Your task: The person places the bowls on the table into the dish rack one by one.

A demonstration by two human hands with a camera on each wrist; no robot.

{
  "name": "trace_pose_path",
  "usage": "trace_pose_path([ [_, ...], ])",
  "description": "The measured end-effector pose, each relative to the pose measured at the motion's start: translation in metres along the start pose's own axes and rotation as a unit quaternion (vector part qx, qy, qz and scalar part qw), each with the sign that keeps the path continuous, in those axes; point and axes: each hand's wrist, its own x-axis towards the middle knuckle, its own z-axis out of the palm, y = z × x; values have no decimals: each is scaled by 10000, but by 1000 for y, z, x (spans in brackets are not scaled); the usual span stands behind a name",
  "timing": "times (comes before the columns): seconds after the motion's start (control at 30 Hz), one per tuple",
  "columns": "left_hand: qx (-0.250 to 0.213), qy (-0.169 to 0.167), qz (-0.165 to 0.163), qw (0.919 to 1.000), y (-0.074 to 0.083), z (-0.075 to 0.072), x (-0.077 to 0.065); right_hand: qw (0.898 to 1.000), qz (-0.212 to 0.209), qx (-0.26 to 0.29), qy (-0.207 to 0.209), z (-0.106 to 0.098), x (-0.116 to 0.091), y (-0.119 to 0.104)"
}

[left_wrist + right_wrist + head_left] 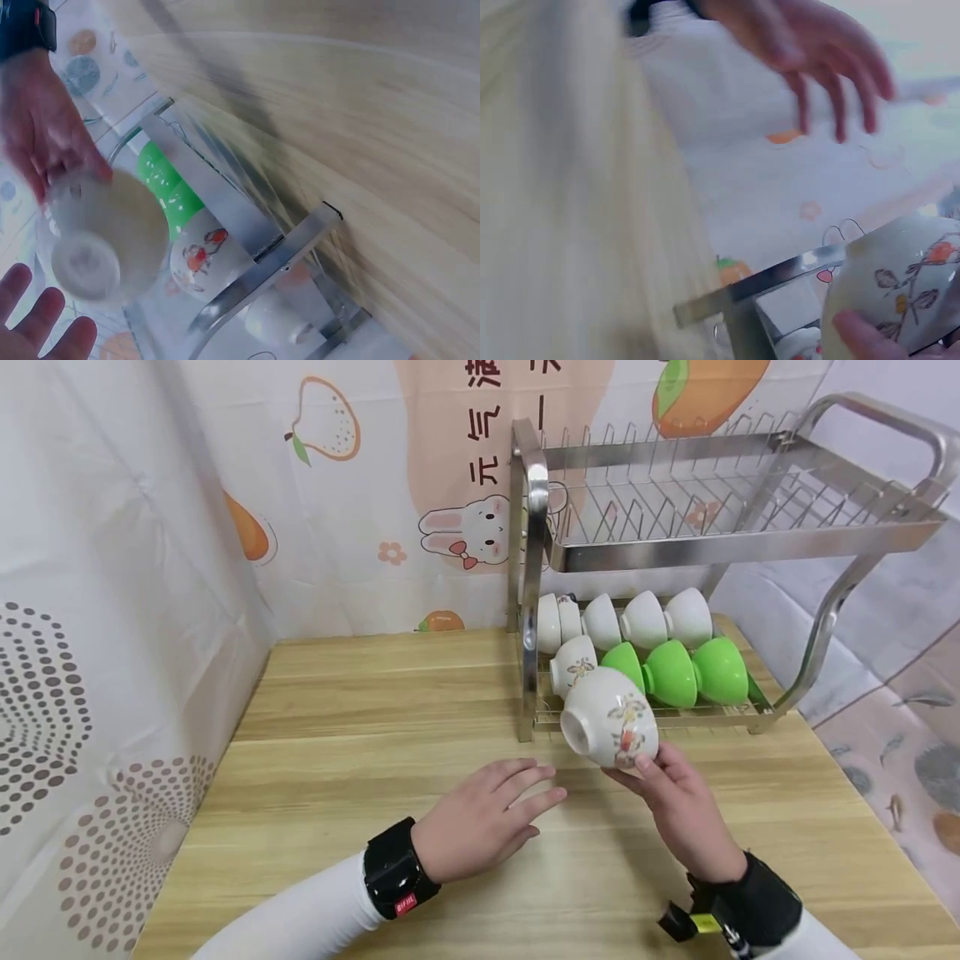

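Note:
My right hand [686, 810] grips a white bowl [609, 718] with a flower print by its rim. The bowl is tilted on its side, its foot facing left, in front of the rack's lower tier. In the right wrist view, the thumb lies against the printed wall of the bowl [896, 285]. My left hand [487, 818] is to the left of the bowl, fingers stretched toward it and apart from it, holding nothing. The left wrist view shows the foot of the bowl [105, 240] beyond the left fingertips [45, 315].
A two-tier metal dish rack [742, 547] stands at the back right, its upper tier of wire slots above the bowls. Its lower tier holds several white bowls [643, 620] behind and green bowls [671, 672] with a flowered bowl [573, 667] in front. The wooden table [360, 718] extends left.

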Motion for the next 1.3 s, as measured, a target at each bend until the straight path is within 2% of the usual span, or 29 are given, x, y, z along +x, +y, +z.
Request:
trace_pose_path([
  [0.1, -76, -41, -70, 9999, 1, 2, -4, 9936, -32, 1106, -227, 3, 21, 0],
  [0.23, -106, -83, -156, 9998, 2, 3, -8, 9833, 31, 1809, -195, 11, 43, 3],
  [0.4, -135, -136, -222, 9996, 3, 6, -15, 9719, 80, 2352, -53, 16, 64, 5],
  [0.7, -198, -227, -252, 9992, 1, 7, -21, 9463, 435, 3204, 68, 21, 94, 0],
  [0.9, -386, -388, -396, 9977, -2, 6, -25, 9481, 741, 3072, 355, 29, 112, -2],
  [1.13, -579, -643, -509, 9949, -3, 6, -31, 9515, 1610, 2480, 852, 40, 126, 3],
  [1.3, -471, -749, -498, 9948, -5, 8, -34, 9604, 1831, 1912, 871, 46, 133, 9],
])
